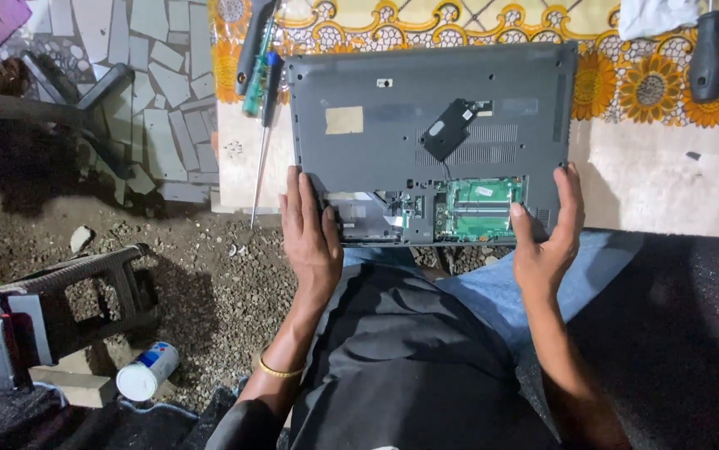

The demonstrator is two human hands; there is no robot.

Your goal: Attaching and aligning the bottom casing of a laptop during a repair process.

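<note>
A dark grey laptop (401,100) lies upside down on the table, its bottom face up. Near its front edge an open bay shows a green circuit board (480,208). A small black cover (447,129) rests loose on the laptop's underside. My left hand (309,237) grips the laptop's near left corner, fingers on top. At the near right corner my right hand (547,233) holds the edge, thumb by the green board. A gold bangle (280,369) sits on my left wrist.
Several screwdrivers (263,79) lie left of the laptop on the flowered tablecloth (651,87); a black-handled tool (707,58) lies at the far right, with a white cloth (655,17). On the gravel floor to the left are a black stool (97,275), a white can (147,372) and a brick (63,385).
</note>
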